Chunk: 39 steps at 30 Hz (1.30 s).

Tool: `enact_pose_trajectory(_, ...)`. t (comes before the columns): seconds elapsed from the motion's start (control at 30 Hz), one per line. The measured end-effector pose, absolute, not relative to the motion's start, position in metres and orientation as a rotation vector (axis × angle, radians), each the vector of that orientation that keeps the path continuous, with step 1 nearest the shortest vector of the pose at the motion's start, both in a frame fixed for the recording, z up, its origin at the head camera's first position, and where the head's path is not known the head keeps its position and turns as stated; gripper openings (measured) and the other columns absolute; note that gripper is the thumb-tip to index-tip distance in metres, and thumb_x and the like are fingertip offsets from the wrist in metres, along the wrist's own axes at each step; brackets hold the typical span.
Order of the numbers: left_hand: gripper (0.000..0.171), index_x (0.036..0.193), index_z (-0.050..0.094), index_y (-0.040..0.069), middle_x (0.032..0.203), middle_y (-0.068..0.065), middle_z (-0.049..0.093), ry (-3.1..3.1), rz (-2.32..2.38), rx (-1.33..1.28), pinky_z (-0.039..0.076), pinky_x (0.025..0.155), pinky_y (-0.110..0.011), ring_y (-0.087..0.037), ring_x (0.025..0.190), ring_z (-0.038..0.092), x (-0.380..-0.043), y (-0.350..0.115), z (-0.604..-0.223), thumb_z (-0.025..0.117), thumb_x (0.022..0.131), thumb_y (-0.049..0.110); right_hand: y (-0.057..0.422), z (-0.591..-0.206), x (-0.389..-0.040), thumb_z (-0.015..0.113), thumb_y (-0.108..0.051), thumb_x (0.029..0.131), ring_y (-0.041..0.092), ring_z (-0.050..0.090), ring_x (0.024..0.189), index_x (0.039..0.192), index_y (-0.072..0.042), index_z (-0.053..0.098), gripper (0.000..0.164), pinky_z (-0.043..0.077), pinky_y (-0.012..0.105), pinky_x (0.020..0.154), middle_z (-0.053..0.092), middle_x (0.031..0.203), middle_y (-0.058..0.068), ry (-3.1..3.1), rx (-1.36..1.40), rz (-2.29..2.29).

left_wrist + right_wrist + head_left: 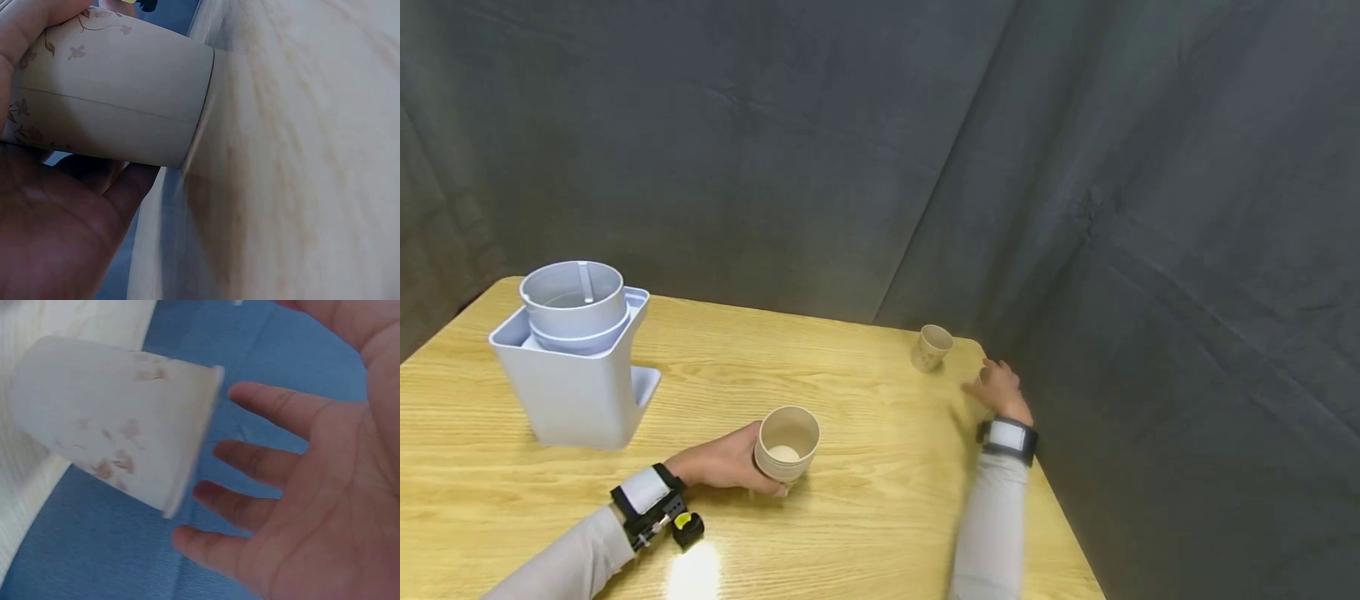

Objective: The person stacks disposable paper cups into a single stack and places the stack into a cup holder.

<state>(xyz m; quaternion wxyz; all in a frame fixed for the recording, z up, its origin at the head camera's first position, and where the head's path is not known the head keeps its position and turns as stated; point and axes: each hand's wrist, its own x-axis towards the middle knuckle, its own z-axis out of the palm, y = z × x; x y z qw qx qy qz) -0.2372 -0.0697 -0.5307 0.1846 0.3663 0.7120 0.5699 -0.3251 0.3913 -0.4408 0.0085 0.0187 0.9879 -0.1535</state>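
Note:
In the head view my left hand [730, 460] grips a beige paper cup [787, 446] near the middle of the table. Lines below its rim look like nested cups, but I cannot tell how many. The left wrist view shows this upright cup's brown flower print and its base close to the tabletop, with fingers curled round its side. Another flower-printed paper cup [931, 348] stands at the table's far right corner. Just right of it is my right hand [1000, 388], fingers spread and apart from the cup; the right wrist view shows the palm [331, 487] holding nothing.
A white plastic holder [576, 400] stands on the left of the wooden table [865, 533], with a round white container [572, 304] set in its top. Dark grey curtains [737, 150] hang behind and along the right edge.

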Motion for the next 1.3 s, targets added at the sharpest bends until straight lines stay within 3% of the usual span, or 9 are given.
enact_pose_trajectory(0.17,0.086,0.149,0.04,0.008,0.136,-0.011,0.058,2.008,1.604,1.031,0.038,0.108,-0.023,-0.03,0.127,0.054,-0.237,-0.07,-0.53,0.088,0.078,0.019,0.393,-0.448,-0.326,0.067,-0.033,0.092,0.065,0.008,0.144,0.156,0.005,0.028,0.084,0.017,0.08,0.11,0.009,0.16,0.04,2.994,0.18,-0.576)
enact_pose_trajectory(0.23,0.086,0.148,0.041,0.008,0.136,-0.011,0.058,2.009,1.604,1.027,0.039,0.108,-0.023,-0.029,0.127,0.054,-0.237,-0.07,-0.53,0.089,0.077,0.019,0.393,-0.449,-0.325,0.068,-0.031,0.091,0.064,0.007,0.145,0.158,0.002,0.023,0.087,0.017,0.08,0.109,0.009,0.16,0.041,2.982,0.199,-0.605)
enact_pose_trajectory(0.57,0.087,0.149,0.04,0.007,0.136,-0.012,0.057,1.999,1.603,1.034,0.039,0.107,-0.024,-0.032,0.127,0.053,-0.237,-0.07,-0.531,0.088,0.078,0.018,0.389,-0.45,-0.321,0.071,-0.023,0.087,0.059,0.026,0.135,0.149,0.002,0.042,0.073,0.034,0.076,0.103,0.033,0.147,0.038,3.065,0.193,-0.598)
enact_pose_trajectory(0.87,0.086,0.148,0.041,0.006,0.135,-0.012,0.058,2.009,1.596,1.026,0.039,0.108,-0.024,-0.032,0.127,0.054,-0.237,-0.07,-0.531,0.088,0.077,0.018,0.387,-0.465,-0.329,0.073,-0.018,0.081,0.052,0.048,0.13,0.145,0.004,0.044,0.074,0.039,0.065,0.108,0.05,0.141,0.033,2.999,0.111,-0.667)
enact_pose_trajectory(1.0,0.087,0.148,0.041,0.006,0.135,-0.012,0.059,2.013,1.594,1.01,0.04,0.108,-0.024,-0.033,0.127,0.054,-0.236,-0.071,-0.532,0.089,0.077,0.019,0.369,-0.462,-0.328,0.076,-0.016,0.08,0.046,0.055,0.119,0.137,0.006,0.05,0.066,0.046,0.059,0.102,0.057,0.128,0.03,3.005,0.033,-0.666)
enact_pose_trajectory(1.17,0.088,0.148,0.04,0.006,0.136,-0.012,0.058,2.02,1.586,1.002,0.039,0.107,-0.023,-0.033,0.128,0.053,-0.236,-0.071,-0.531,0.089,0.077,0.021,0.332,-0.454,-0.326,0.076,-0.017,0.08,0.035,0.059,0.1,0.118,0.0,0.058,0.045,0.053,0.051,0.085,0.059,0.11,0.019,2.989,0.007,-0.617)
enact_pose_trajectory(1.3,0.088,0.149,0.039,0.007,0.136,-0.011,0.058,2.025,1.576,1.016,0.039,0.108,-0.024,-0.033,0.128,0.053,-0.237,-0.071,-0.531,0.089,0.078,0.022,0.304,-0.455,-0.33,0.076,-0.012,0.077,0.04,0.06,0.11,0.124,0.001,0.056,0.053,0.052,0.055,0.094,0.06,0.119,0.023,3.002,-0.119,-0.625)
